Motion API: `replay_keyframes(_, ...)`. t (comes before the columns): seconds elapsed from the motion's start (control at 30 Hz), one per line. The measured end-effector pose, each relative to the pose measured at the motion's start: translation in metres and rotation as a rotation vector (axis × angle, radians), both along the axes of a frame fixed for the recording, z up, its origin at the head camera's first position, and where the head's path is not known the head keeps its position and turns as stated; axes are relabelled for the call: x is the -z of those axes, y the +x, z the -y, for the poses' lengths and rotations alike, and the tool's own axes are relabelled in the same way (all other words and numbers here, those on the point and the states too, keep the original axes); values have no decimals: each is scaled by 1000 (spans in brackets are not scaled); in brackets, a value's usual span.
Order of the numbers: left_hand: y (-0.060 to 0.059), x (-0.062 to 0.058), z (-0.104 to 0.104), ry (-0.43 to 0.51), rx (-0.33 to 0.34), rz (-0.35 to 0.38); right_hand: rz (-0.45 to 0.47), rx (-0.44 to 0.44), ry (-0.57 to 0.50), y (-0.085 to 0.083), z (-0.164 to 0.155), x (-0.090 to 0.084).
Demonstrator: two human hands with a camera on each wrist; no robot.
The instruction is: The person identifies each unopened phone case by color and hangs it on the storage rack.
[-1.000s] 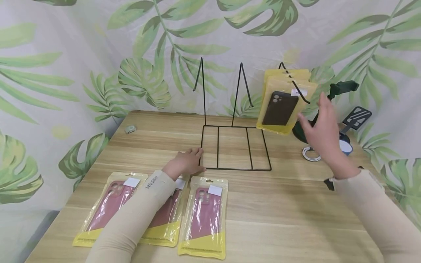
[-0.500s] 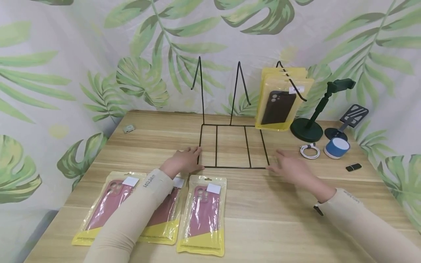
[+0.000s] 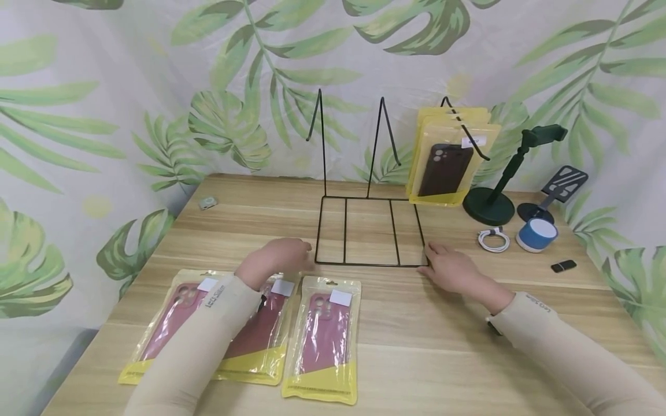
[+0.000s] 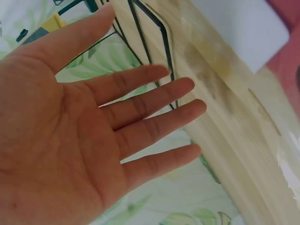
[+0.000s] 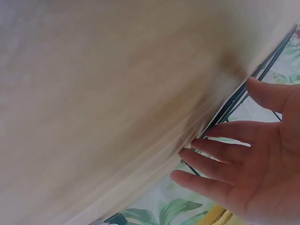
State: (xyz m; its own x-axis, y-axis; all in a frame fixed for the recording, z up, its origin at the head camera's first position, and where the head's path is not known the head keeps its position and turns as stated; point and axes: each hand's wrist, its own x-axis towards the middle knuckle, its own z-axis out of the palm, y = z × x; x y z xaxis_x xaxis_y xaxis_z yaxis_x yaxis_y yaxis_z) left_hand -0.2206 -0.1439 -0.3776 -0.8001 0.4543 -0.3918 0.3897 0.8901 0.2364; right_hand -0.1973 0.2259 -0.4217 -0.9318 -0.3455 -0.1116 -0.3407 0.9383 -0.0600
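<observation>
Our left grip (image 3: pixel 278 257) has shifted off the front-left corner of the rack (image 3: pixel 345 231); it is just beside, fingers straight, holding nothing. Our right grip (image 3: pixel 454 270) appears to touch the front-right corner, fingers extended, also unloaded. We judge the work part done: yellow packs (image 3: pixel 444 173) hang rack-right; three pink-case packs (image 3: pixel 325 341) lie before the rack, unhung.

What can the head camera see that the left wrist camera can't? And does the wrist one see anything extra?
Only the head view: the right hand at the rack's corner, the white cable and the blue cylinder.
Only the left wrist view: the open palm side of the left hand.
Both: that hand, the rack, the table, pink case and leafy backdrop.
</observation>
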Motion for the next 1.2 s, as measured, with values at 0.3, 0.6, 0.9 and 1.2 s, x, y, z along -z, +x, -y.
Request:
replay_keyframes(0.3, 25, -5, -9, -18, 66, -75, -20, -17, 18, -1, 1, -1)
replay_keyframes(0.6, 29, 8, -13, 4, 109, -142, -70, -57, 72, -4, 3, -3)
replay_keyframes(0.9, 24, 13, -14, 77, 136, -200, -79, -57, 67, -2, 4, -7)
replay_keyframes(1.2, 26, -13, -20, 562, -9, -154, -114, -61, 49, -2, 2, -5)
